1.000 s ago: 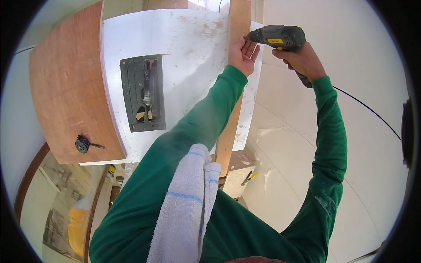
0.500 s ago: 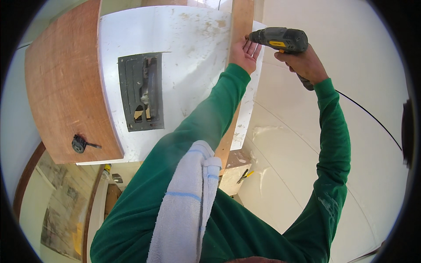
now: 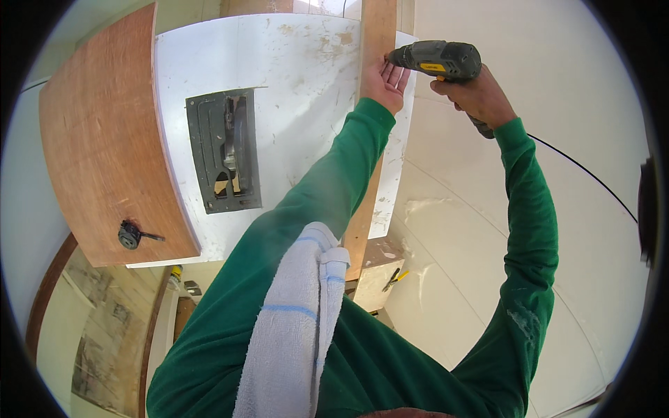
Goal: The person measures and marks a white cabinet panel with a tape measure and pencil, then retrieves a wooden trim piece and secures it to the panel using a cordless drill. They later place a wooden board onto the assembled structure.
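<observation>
A black and yellow cordless drill is gripped in my right hand, held level with its chuck pointing left. Its tip meets the right side of a long wooden board. Right at that tip, the thumb and index of my left hand come together, palm turned up and the other fingers stretched out beneath the chuck. Whatever they pinch is too small to make out. The board lies along a scuffed white panel, and my left forearm crosses over both.
Set into the white panel is a dark metal plate with a slot and blade. A brown plywood sheet stands at the left, with a small black crank-like fitting. A towel hangs in front of me. A black cable runs at the right.
The drill and both hands have shifted very slightly left in the picture, along with a small shift of the whole view. My grip on the drill is the same.
</observation>
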The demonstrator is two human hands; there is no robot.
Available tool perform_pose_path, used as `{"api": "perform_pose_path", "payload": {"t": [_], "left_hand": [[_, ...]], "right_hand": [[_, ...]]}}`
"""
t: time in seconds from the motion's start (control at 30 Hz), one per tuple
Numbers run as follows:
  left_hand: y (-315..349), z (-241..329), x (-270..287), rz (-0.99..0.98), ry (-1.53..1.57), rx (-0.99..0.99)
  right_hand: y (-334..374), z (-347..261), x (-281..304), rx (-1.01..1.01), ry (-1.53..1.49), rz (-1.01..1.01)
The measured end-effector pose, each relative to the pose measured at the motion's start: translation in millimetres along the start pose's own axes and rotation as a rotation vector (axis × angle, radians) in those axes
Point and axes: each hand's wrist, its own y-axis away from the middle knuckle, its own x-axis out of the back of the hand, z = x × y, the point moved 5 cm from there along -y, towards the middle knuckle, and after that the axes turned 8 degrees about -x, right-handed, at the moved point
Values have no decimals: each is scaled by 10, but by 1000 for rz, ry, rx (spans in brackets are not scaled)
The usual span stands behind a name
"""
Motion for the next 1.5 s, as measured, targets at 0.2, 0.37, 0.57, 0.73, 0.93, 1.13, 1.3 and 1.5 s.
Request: {"api": "perform_pose_path", "payload": {"t": [0.2,0.37,0.57,0.73,0.93,1.13,1.3,1.5], "left_hand": [[-27,-5,-1,1,-57,-6],[57,143,42,-79,-223,27],[5,1499,-531,-298,-1615,-1077],[-827,1516,-1288,-678,-2007,-964],[-1313,1508,-1217,-783,-1985,-618],[-1394,1528,-1215,-740,-1964,-545],[-1383,1505,-1213,-765,-1945,-584],[-1529,1495,-1258,-929,-2019,-614]], "right_hand": [[3,-2,-5,36,-15,20],[-64,37,20,75,74,11],[-41,68,34,283,68,117],[-23,73,101,152,252,63],[28,-25,131,167,242,47],[19,-28,161,177,227,-9],[-16,-47,138,181,199,14],[-80,18,53,193,297,36]]}}
